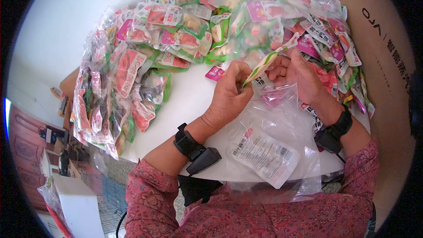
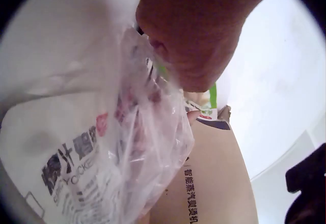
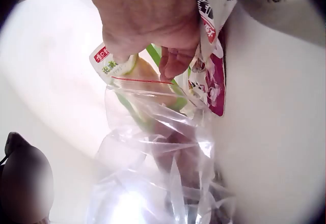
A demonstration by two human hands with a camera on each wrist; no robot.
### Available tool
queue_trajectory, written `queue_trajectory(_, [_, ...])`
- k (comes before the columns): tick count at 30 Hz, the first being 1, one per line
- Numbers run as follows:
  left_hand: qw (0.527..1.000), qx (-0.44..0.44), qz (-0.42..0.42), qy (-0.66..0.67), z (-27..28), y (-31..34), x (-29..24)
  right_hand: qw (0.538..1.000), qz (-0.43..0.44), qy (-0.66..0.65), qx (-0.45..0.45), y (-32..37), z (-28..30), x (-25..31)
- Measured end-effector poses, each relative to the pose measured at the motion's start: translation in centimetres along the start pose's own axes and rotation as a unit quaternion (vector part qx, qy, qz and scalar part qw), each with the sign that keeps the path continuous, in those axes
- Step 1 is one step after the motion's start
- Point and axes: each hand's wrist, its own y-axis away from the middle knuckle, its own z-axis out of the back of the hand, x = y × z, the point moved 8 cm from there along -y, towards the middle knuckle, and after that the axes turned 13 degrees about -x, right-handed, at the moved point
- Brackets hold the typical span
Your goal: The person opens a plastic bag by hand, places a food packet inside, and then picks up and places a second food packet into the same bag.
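My left hand (image 1: 229,96) pinches the lower end of a green-edged packet (image 1: 263,65), its fingers curled. At the packet's other side is my right hand (image 1: 308,79), fingers bent against it; the right wrist view shows this hand (image 3: 150,23) gripping the packet (image 3: 140,71) at the red-lined mouth of a clear bag (image 3: 153,117). How far the packet is inside the bag cannot be told. The bag (image 1: 246,125) hangs below both hands. A white printed packet (image 1: 264,158) lies at its lower part. The left wrist view shows my left hand (image 2: 198,35) above the bag (image 2: 158,147).
Piled packets (image 1: 180,31) and a large clear bag of packets (image 1: 99,92) cover the left of the white table (image 1: 187,92). More packets (image 1: 326,39) lie behind and right of the hands. A cardboard box (image 1: 383,57) stands along the right edge.
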Motion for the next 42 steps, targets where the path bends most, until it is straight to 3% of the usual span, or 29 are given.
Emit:
queue_trajectory(4, [0.999, 0.019, 0.0, -0.049, 0.2, 0.0, 0.7, 0.998, 0.013, -0.05, 0.042, 0.4, -1.0, 0.6])
queue_trajectory(6, [0.978, 0.038, -0.07, -0.195, -0.2, 0.1, 0.0, 0.997, 0.022, -0.05, 0.051, 0.5, -1.1, 0.5])
queue_trajectory(7, [0.978, 0.038, -0.069, -0.195, -0.3, 0.1, -0.4, 0.995, 0.019, -0.08, 0.049, 0.5, -1.1, 0.4])
queue_trajectory(9, [0.937, 0.064, -0.109, -0.326, -0.8, 0.4, -1.4, 0.993, 0.015, -0.11, 0.047, 0.7, -1.3, 0.5])
queue_trajectory(11, [0.929, 0.096, -0.109, -0.342, -1.6, 0.9, -1.3, 0.996, 0.045, 0.06, -0.039, 0.8, -0.7, 0.9])
queue_trajectory(13, [0.919, 0.127, -0.108, -0.357, -2.1, 1.3, -1.1, 0.995, 0.036, 0.058, -0.066, 0.2, 0.7, 0.1])
queue_trajectory(16, [0.951, 0.141, -0.043, -0.272, -2.1, 1.5, -0.5, 0.993, 0.008, 0.025, -0.114, 0.0, 1.9, -0.3])
queue_trajectory(18, [0.996, 0.046, 0.021, -0.071, -0.6, 0.6, 0.0, 0.991, -0.009, -0.007, -0.134, 0.0, 2.1, -0.3])
queue_trajectory(20, [0.998, 0.025, 0.034, -0.052, -0.1, 0.0, 0.9, 0.991, 0.056, -0.042, -0.115, 0.0, 1.3, 0.9])
queue_trajectory(23, [0.996, -0.01, 0.082, -0.028, 0.5, -0.1, 1.1, 0.992, 0.044, -0.04, -0.109, 0.3, 0.7, 1.3])
queue_trajectory(25, [0.983, 0.056, 0.17, 0.045, -0.4, 0.1, 2.3, 0.993, 0.041, -0.035, -0.103, 0.2, 0.9, 1.0])
queue_trajectory(32, [0.974, 0.045, 0.203, 0.095, -0.1, 0.2, 2.7, 0.992, 0.031, -0.035, -0.114, 0.0, 1.4, 0.2])
queue_trajectory(35, [0.981, 0.048, 0.188, 0.002, 0.5, 0.0, 2.4, 0.993, 0.026, -0.03, -0.115, 0.2, 1.7, 0.1])
queue_trajectory(37, [0.99, 0.071, 0.073, -0.096, 0.6, -0.7, 1.0, 0.99, 0.049, 0.008, -0.134, 0.0, 1.9, 0.2])
queue_trajectory(39, [0.99, 0.07, 0.069, -0.103, 0.9, -0.8, 0.3, 0.987, 0.038, -0.077, -0.135, 0.1, 1.4, 0.9])
queue_trajectory(41, [0.948, 0.15, 0.028, -0.28, 0.7, -0.5, -0.1, 0.983, 0.032, -0.092, -0.157, -0.3, 2.7, 0.3])
queue_trajectory(42, [0.947, 0.152, 0.03, -0.282, 0.9, -0.6, -0.7, 0.983, 0.037, -0.022, -0.176, -0.9, 4.9, -0.6])
